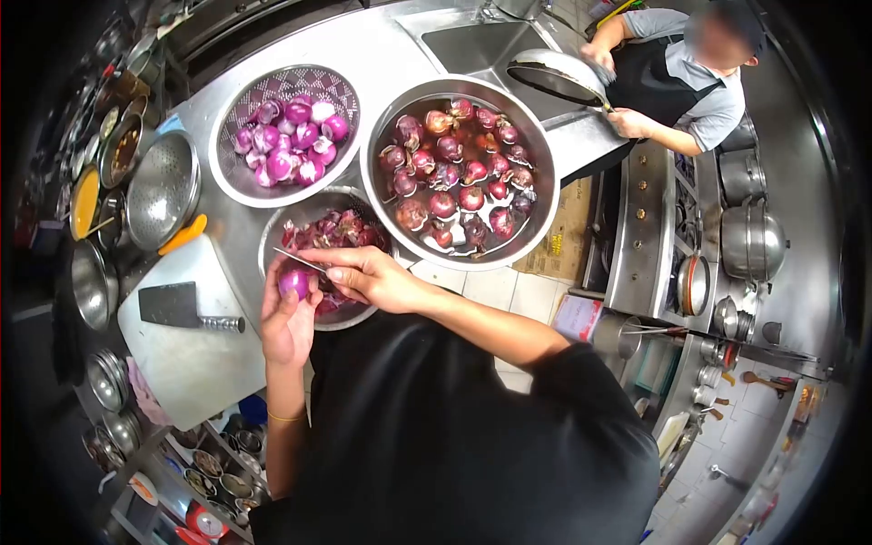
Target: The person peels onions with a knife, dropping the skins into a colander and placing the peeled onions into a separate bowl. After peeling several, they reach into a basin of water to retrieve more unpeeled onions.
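Pinched in my left hand (287,322) is a red onion (294,283), its smooth purple flesh showing. My right hand (363,275) grips a small knife (298,258), whose thin blade lies across the top of that onion. Beneath both hands stands a metal bowl (270,238) of dark red onion skins (341,227). Behind it to the left, a perforated colander (227,116) holds several shiny peeled onions (283,136). To the right, a large metal basin (371,182) contains many unpeeled onions (471,198) in brownish water.
A cleaver (171,304) rests on the white cutting board (195,372) at left. Another colander (163,182) stands beyond it. At the upper right, a co-worker (668,73) holds a wok (559,80) by the metal sink (472,50). A stove (640,227) stands at right.
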{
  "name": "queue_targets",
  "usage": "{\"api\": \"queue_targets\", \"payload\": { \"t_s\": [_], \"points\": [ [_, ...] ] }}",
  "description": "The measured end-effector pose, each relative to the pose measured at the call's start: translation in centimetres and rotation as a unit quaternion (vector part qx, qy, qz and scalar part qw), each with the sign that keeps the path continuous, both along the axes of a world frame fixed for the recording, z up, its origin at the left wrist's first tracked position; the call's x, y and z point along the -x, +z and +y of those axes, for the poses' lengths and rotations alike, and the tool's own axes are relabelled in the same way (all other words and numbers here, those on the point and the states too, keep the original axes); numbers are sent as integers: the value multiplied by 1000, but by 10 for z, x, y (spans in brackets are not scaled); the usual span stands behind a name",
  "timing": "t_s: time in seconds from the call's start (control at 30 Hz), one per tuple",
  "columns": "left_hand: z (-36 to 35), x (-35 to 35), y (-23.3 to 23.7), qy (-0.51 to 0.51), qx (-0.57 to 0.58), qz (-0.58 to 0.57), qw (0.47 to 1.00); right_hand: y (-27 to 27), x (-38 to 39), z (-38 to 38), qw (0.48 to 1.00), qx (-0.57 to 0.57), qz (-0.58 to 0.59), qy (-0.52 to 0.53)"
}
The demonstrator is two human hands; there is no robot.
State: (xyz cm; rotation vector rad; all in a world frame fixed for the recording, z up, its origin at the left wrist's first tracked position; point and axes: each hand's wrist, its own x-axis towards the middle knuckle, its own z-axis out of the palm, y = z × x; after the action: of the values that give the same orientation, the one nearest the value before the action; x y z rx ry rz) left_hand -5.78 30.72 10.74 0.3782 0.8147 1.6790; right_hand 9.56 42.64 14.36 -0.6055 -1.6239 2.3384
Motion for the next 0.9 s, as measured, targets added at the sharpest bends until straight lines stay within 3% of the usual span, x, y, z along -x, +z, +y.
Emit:
{"api": "queue_targets", "payload": {
  "t_s": [0.1, 0.17, 0.2, 0.27, 0.37, 0.43, 0.47, 0.53, 0.7, 0.83, 0.9],
  "points": [
    [1, 1, 5, 13, 16, 20, 1000, -9, 2, 4, 995, -95, -28, -20],
    [0, 1, 6, 36, 30, 33, 998, -17, 8, 8, 944, -300, 52, -128],
    [-1, 2, 5, 40, 32, 35, 998, -18, 7, 8, 936, -320, 47, -140],
    [-4, 4, 1, 85, 103, 133, 982, 11, -3, 12, 964, -246, -89, -43],
    [-1, -3, 2, 128, 109, 201, 965, -20, 0, 4, 934, -336, -15, -122],
    [-1, -2, 8, 126, 115, 307, 936, 7, 1, -2, 945, -287, -123, -93],
    [1, -3, 8, 145, 101, 311, 934, 7, 1, -4, 941, -314, -82, -96],
    [2, -2, 6, 156, 89, 345, 921, 21, 3, -9, 925, -347, -150, -48],
    [1, -4, 11, 180, 74, 361, 912, 15, 7, -22, 909, -401, -110, -29],
    [-2, -4, 11, 177, 83, 354, 915, 15, 10, -23, 913, -394, -104, -26],
    [-2, -6, 14, 181, 95, 324, 924, 17, 12, -23, 934, -328, -132, -41]
  ]
}}
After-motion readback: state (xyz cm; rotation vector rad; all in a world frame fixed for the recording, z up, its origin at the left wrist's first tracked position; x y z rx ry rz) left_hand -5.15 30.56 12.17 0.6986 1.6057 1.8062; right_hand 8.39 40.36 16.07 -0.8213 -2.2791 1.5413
